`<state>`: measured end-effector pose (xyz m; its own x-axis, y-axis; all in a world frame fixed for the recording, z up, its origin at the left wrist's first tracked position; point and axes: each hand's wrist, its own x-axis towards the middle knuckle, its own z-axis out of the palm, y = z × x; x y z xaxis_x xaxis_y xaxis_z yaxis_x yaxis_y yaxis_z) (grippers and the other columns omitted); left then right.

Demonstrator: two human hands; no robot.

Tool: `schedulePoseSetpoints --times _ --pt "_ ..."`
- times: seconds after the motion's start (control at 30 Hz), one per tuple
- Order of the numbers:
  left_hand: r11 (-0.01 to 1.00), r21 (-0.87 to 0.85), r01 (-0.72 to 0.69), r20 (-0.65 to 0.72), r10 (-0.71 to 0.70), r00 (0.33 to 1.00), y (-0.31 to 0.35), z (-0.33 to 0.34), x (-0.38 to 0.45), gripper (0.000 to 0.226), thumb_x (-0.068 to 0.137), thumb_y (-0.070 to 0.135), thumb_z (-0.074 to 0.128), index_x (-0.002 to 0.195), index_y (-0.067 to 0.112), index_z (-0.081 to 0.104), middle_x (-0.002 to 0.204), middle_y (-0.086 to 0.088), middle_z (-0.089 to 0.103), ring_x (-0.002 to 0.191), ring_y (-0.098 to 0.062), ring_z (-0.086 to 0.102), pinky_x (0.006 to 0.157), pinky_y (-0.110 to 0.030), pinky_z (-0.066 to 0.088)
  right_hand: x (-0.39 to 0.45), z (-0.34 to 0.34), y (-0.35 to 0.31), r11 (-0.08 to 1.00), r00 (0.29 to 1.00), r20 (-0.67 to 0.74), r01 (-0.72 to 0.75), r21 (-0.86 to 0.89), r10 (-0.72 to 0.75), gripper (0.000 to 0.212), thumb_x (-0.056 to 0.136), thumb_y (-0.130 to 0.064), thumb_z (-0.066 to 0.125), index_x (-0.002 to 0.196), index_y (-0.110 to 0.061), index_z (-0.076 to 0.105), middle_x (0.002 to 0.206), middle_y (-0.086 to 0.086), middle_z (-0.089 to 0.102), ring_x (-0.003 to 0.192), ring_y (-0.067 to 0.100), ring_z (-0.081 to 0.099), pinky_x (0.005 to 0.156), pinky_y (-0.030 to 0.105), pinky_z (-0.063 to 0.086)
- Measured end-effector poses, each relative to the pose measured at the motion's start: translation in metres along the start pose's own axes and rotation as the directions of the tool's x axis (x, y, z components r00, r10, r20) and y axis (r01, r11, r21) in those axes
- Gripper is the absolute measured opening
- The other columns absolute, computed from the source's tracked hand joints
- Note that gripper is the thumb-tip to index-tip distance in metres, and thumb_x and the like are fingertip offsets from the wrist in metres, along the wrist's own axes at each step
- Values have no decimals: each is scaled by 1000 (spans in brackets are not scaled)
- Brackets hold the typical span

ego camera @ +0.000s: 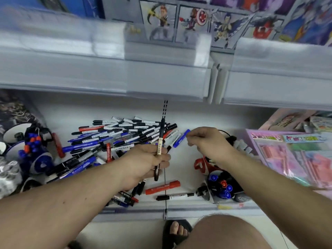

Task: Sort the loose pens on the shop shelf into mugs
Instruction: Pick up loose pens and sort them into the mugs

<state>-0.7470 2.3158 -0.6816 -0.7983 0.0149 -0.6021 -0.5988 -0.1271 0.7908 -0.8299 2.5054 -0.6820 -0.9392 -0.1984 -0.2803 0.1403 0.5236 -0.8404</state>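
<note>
Both grips hold pens above white shelf (181,166).

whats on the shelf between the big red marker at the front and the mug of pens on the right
In the head view, between the big red marker and the mug of pens only bare white shelf shows; a black-and-white pen lies just nearer the front edge.

White shop shelf (181,112), and it's busy: a big heap of black, blue and red pens (116,135) sprawls across its middle and left. Nearer the front edge, a fat red marker (162,187) lies alone, a slim black-and-white pen (175,196) just beside it. At the near right stands a mug (221,187) stuffed with blue and red caps. On the far left sit more mugs (34,155) holding pens, and pink packaged goods (291,155) lie along the right.
</note>
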Motion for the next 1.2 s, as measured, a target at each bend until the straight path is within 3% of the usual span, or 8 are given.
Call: schedulePoseSetpoints --times 0.27,0.4,0.53,0.67,0.8,0.93,1.07,1.2 --pt "982 176 -75 149 48 988 -4 9 -12 20 98 -1 52 110 11 63 102 -3 75 90 -20 74 76 -34 59 -39 9 -25 974 999 31 28 225 -35 6 90 -19 70 92 -14 71 71 3 61 48 11 42 49 27 35" --pt "996 2 -90 88 89 992 2 15 -15 16 93 -3 59 101 10 64 91 -6 73 86 -21 72 85 -37 57 -51 15 -22 999 991 130 24 46 -30 21 90 -31 70 102 -14 67 75 3 62 49 9 49 48 22 39" --pt "958 -280 -57 -17 55 998 8 17 -13 7 87 -1 67 89 5 63 77 -11 72 71 -21 70 61 -31 61 -64 23 -16 989 953 300 87 -118 -48 24 92 -33 68 110 -18 62 79 5 72 57 11 63 60 25 52" --pt "953 -298 -49 -5 50 999 6 20 -11 10 85 5 71 94 5 65 86 -12 75 83 -24 73 78 -36 59 -68 27 -13 994 978 184 106 -26 -99 15 95 -11 64 109 -7 63 74 6 69 56 17 65 62 29 56" --pt "999 -29 -41 20 42 999 4 17 -12 18 84 22 76 100 15 69 99 -7 73 91 -21 68 85 -39 57 -59 -6 -16 989 981 -130 146 -3 -145 5 92 -8 67 92 -9 72 72 4 69 50 9 62 57 26 53" --pt "986 157 -58 80 46 996 2 12 -13 19 86 24 74 103 17 69 99 -5 74 92 -21 70 86 -40 57 -37 -66 1 939 878 -421 82 -334 -227 15 95 -11 61 98 -12 76 94 1 74 80 17 69 74 25 49" --pt "973 219 -77 81 60 995 4 7 -9 16 87 24 73 102 19 70 98 -4 75 93 -20 72 81 -35 58 -11 -92 43 699 928 -316 -91 -709 -200 20 90 -1 50 81 -2 68 88 16 70 83 37 63 62 36 43" --pt "968 241 -75 74 59 996 3 3 -5 14 88 22 72 102 20 70 98 -3 75 92 -20 72 82 -35 57 15 -82 76 592 969 -238 -152 -792 -70 27 85 -5 50 68 -20 63 75 4 65 75 28 62 59 26 41"
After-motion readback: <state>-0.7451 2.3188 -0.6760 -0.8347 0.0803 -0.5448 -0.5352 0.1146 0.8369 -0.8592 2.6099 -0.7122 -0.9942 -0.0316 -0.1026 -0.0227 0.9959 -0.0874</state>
